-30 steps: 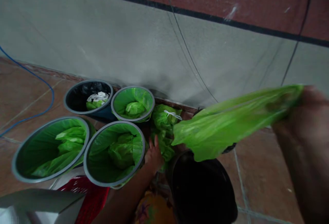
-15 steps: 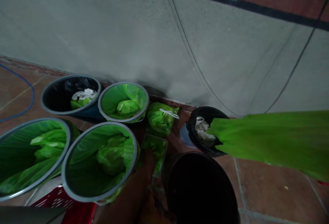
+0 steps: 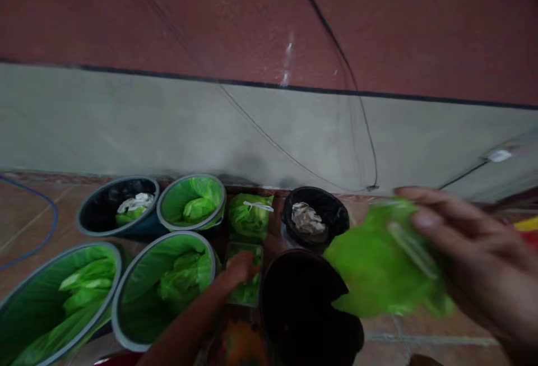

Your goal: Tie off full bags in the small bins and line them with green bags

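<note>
On the right, my right hand (image 3: 474, 248) is closed, thumb and fingers pinching a bunched green plastic bag (image 3: 378, 262) that hangs above the floor. The bag is a little blurred. My left hand (image 3: 240, 268) reaches into a small clear square container (image 3: 261, 282) holding green material. Its fingers bend downward, and what they grip is hard to see. Just behind the container lies a green plastic pack (image 3: 250, 220) with a white strip. A dark round bin (image 3: 311, 310) stands between my hands, its inside black.
To the left stand green-lined bins (image 3: 121, 321), (image 3: 191, 178) and a black-lined bin (image 3: 84, 223) with crumpled contents. A small black-lined bin (image 3: 342, 223) holding crumpled paper (image 3: 309, 220) is near the wall (image 3: 168, 125). A blue hose (image 3: 54, 214) curves across the tiled floor.
The long green bag stretched out at the right is now bunched up, and my right hand has come into view with it. My left hand stays at the clear container. The view has tilted upward.
</note>
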`<action>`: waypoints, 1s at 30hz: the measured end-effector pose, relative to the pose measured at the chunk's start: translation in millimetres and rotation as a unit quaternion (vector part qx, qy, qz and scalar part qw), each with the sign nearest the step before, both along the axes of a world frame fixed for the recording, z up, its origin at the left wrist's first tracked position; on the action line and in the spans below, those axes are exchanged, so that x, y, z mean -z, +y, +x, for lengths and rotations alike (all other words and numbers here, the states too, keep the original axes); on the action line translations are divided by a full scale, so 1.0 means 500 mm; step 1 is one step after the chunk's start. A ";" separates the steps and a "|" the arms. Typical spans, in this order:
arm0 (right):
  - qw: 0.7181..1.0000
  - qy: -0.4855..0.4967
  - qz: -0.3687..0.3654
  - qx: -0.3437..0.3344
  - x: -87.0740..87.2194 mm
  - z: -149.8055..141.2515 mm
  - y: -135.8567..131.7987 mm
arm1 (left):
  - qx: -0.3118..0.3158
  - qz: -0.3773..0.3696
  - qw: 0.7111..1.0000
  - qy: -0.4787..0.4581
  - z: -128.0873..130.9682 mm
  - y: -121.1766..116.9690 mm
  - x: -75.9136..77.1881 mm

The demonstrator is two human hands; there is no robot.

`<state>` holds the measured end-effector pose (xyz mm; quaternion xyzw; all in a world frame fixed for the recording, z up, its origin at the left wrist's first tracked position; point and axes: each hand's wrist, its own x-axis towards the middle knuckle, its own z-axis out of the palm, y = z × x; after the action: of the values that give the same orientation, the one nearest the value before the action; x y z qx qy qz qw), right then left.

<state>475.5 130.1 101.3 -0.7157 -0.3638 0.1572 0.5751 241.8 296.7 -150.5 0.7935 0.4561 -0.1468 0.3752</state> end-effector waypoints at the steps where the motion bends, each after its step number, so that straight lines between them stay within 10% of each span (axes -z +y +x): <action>1: 0.997 -0.001 -0.033 -0.073 0.003 -0.038 0.000 | -0.055 -0.077 0.991 -0.092 -0.004 -0.001 -0.060; 5: 0.942 -0.042 -0.081 -0.323 0.068 -0.218 -0.001 | -0.142 -0.271 0.910 -0.281 -0.035 -0.060 -0.279; 8: 0.914 -0.107 -0.141 -0.365 0.116 -0.317 -0.042 | -0.213 -0.327 0.869 -0.303 -0.072 -0.134 -0.355; 17: 0.928 -0.136 -0.227 -0.261 0.148 -0.298 -0.264 | -0.232 -0.126 0.872 -0.413 -0.179 -0.243 -0.344; 21: 0.935 -0.228 -0.191 -0.192 0.095 -0.263 -0.261 | -0.151 -0.016 0.911 -0.384 -0.201 -0.286 -0.389; 26: 0.888 -0.279 -0.064 -0.360 0.014 -0.296 -0.205 | -0.021 0.115 0.919 -0.376 -0.217 -0.355 -0.462; 30: 0.869 -0.277 -0.098 -0.398 0.007 -0.330 -0.194 | 0.041 0.158 0.915 -0.370 -0.241 -0.387 -0.480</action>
<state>310.7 33.0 97.7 -0.5766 -0.7453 0.2030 0.2662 121.1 103.1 89.5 0.8582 0.2688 0.2161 0.3802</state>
